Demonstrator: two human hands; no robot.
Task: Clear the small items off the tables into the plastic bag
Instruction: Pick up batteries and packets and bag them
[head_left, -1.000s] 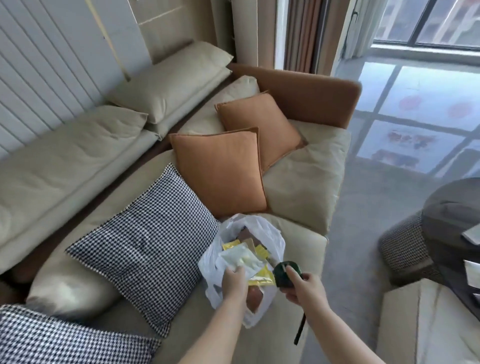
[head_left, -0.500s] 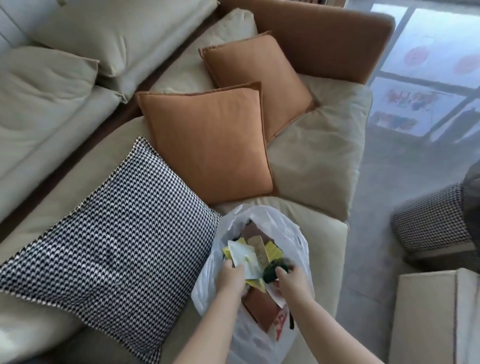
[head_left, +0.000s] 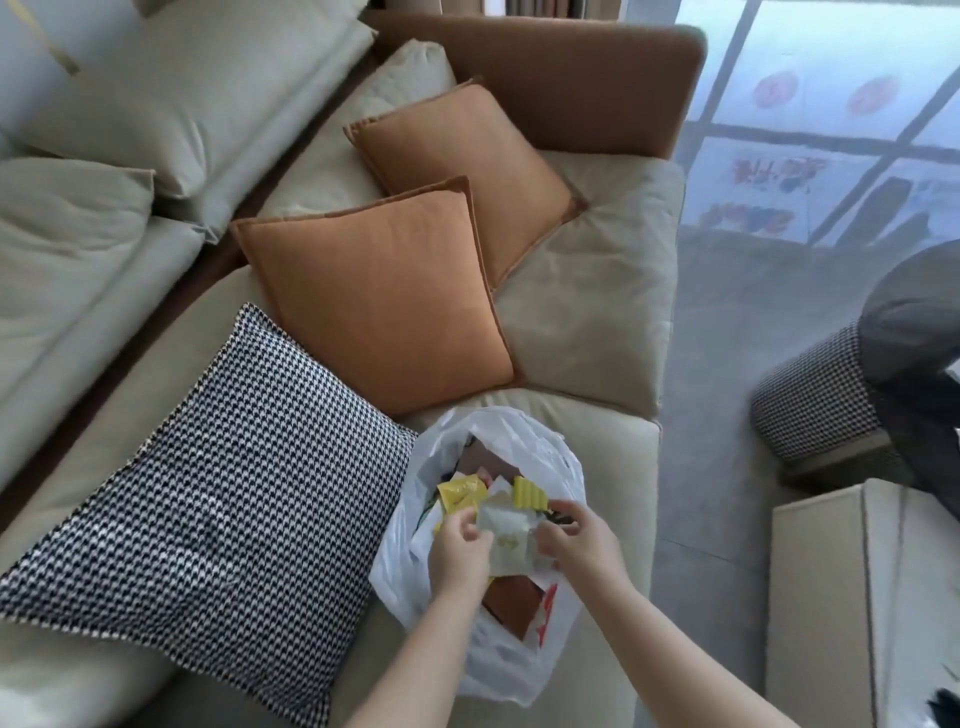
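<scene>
Plastic, thin and white, crumples open on the beige sofa seat: the plastic bag (head_left: 519, 660) lies beside a houndstooth cushion (head_left: 223, 514) with a woven black-and-white face. My left hand (head_left: 460, 553) and my right hand (head_left: 576, 545) are both curled, each pinching an edge of a pale, translucent packet (head_left: 506, 535) over the bag's mouth. Inside sit a crinkled yellow wrapper (head_left: 460, 491), a ribbed yellow piece (head_left: 527, 493) and flat brown cardboard (head_left: 514, 605). Two square orange cushions (head_left: 384, 301), soft and matte, lean behind.
</scene>
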